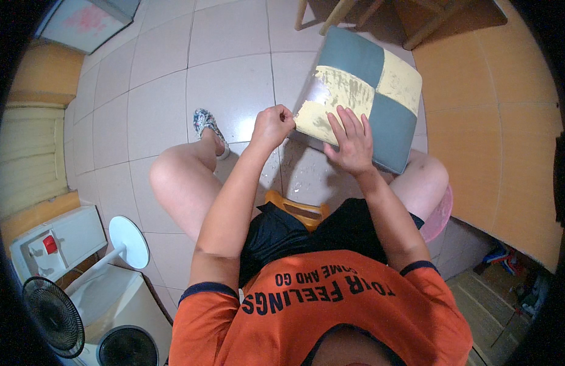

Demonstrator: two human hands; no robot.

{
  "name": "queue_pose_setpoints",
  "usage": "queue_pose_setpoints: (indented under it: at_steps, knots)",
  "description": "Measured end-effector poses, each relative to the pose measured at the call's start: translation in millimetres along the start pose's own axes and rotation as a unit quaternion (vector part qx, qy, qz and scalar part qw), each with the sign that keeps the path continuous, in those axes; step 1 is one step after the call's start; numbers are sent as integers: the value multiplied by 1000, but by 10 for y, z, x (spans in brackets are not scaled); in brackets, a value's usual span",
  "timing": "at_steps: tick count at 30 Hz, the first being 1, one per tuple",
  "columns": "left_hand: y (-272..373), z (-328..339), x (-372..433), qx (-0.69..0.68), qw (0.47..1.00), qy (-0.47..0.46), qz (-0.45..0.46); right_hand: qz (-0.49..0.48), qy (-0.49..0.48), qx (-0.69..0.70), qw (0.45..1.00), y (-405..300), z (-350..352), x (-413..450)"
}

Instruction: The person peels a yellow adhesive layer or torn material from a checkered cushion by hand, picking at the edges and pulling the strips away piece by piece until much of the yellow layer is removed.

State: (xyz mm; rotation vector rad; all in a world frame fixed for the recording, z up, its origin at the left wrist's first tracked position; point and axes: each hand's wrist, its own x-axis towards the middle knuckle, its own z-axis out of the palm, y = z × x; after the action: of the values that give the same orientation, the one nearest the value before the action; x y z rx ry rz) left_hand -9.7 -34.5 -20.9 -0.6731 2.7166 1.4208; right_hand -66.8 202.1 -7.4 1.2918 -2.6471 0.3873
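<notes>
A cushioned stool (394,123) with a checkered top of blue-green and pale yellow patches stands tilted in front of me. The yellow covering (351,89) is worn and flaking, with grey showing through. At the stool's near left corner, my left hand (273,126) has its fingers curled and pinched against the peeling edge; whatever sits between the fingertips is too small to make out. My right hand (353,142) lies flat on the near part of the top, fingers spread. Small pale flakes (298,176) are scattered on the tiled floor below.
Between my legs is the edge of an orange-yellow plastic seat (301,210). A pink basin (440,215) is by my right leg, beside a wooden cabinet (470,100). Wooden furniture legs (337,16) stand beyond the stool. At lower left are a black fan (53,315) and white appliances (122,293).
</notes>
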Motion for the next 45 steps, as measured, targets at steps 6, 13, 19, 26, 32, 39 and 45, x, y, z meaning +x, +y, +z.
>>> queue_pose_setpoints:
  at_steps: [6,13,19,26,32,39,45]
  knots:
    - [-50,-13,-11,-101,994,-23,-25,-1,1,-2,1000,12,-12,-10]
    - [-217,165,2,-45,996,48,65,-2,10,3,1000,17,8,-8]
    - [-215,42,12,-36,997,13,-70,-3,6,2,1000,23,16,-22]
    - [-39,64,-77,-77,992,76,63,0,4,3,1000,28,14,-19]
    - [131,14,-43,31,997,17,68,-2,2,-6,1000,8,10,-14]
    - [57,172,-26,23,989,100,104,0,5,0,1000,18,-1,-10]
    - [-80,156,44,44,993,93,-50,3,-1,1,1000,25,12,-14]
